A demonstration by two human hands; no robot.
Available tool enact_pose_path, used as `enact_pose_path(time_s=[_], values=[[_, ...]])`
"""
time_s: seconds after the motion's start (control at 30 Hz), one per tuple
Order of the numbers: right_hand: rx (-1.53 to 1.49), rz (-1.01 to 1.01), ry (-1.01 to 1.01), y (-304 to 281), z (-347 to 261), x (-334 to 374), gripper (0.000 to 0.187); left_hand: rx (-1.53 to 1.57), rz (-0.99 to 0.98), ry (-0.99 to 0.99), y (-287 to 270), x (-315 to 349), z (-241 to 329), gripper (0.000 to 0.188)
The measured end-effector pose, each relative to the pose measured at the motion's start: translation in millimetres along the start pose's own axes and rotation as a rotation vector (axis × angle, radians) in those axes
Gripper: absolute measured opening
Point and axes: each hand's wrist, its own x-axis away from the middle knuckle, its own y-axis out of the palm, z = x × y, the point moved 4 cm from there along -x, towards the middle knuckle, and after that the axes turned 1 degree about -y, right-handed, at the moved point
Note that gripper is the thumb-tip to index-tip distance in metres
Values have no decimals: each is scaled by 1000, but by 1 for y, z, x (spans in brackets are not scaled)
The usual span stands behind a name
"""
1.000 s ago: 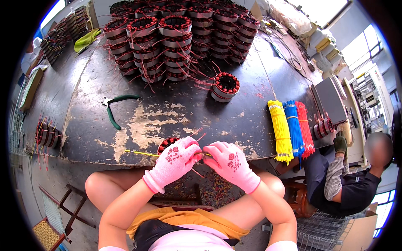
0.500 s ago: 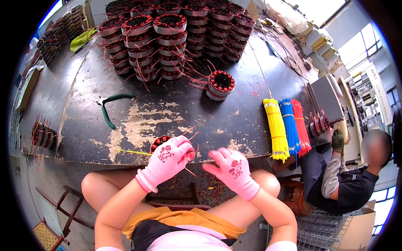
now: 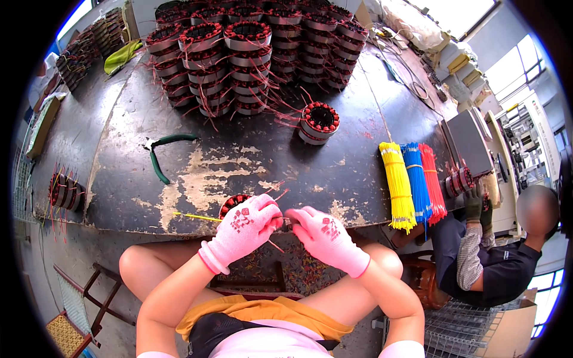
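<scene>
My left hand [image 3: 248, 222], in a pink glove, closes over a motor stator [image 3: 231, 205] at the table's near edge. Only part of the stator's red-wound ring shows past the glove. Thin reddish wire ends stick out around the hand, and a yellow wire [image 3: 198, 216] reaches out to the left. My right hand [image 3: 327, 238], gloved alike, meets the left fingertips, its thumb and fingers pinched on what looks like a thin wire end; the fingers mostly hide it. Farther off, green-handled cutters [image 3: 156, 156] lie spread on the table.
Tall stacks of stators [image 3: 230, 65] fill the back, with a single stator [image 3: 319, 122] in front. Yellow [image 3: 396, 188], blue [image 3: 416, 182] and red [image 3: 432, 182] wire bundles lie at right. Another stator [image 3: 65, 192] sits at the left edge. A co-worker [image 3: 495, 256] handles a stator [image 3: 459, 181] at far right.
My right hand has moved left to the left fingertips and closed into a pinch. The left hand stays over the stator. The co-worker's hands have shifted slightly.
</scene>
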Motion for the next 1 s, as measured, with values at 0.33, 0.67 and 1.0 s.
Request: enact_pose_path(time_s=[0.33,0.67,1.0], values=[[-1126,-266,747,27,18,-4,35,28,-20,17,-3,-3,2,14],[404,236,-199,-6,-14,1,38,25,-13,-33,-1,-1,3,12],[-848,-241,638,18,11,9,21,19,4,-24,0,0,1,12]])
